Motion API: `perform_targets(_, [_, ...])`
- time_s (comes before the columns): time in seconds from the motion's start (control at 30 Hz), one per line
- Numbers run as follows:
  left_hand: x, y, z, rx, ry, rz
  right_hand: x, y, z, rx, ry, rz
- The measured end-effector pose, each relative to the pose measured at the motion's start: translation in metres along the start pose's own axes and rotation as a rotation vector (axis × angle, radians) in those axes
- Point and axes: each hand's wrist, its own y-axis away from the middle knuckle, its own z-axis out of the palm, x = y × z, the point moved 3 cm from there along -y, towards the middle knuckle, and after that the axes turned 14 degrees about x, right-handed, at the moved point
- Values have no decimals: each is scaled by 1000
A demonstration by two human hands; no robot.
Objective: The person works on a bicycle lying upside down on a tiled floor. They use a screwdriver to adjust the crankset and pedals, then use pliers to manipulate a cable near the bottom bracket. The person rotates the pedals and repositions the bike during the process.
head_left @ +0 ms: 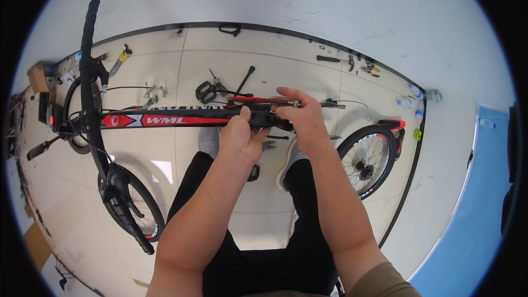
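Observation:
A black and red bicycle frame (190,118) stretches across in front of me, its drop handlebar (87,85) at the left. My left hand (242,136) wraps the rear part of the top tube, thumb on top and fingers underneath. Close by on the right, my right hand (305,118) is closed at the seat-tube end of the frame, its fingertips pinched together. A small metal piece shows by those fingers, but what they grip is mostly hidden. A pedal (205,92) with its crank lies just beyond the frame.
One wheel (366,162) rests on the floor at the right, with a red and black part beside it. A hammer (336,60), pliers (370,69) and several bottles (406,102) lie along the far wall. Brake parts (157,91) lie behind the frame. My shoes are below it.

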Motion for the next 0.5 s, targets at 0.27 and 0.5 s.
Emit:
perform_targets(0.27, [2,-6,-2,-8,28,-28,-3,-7,-3,-102,-336,247])
perform_targets(0.5, [2,3,2,-9,-8,-20,-8,-6,1,49,-164,123])
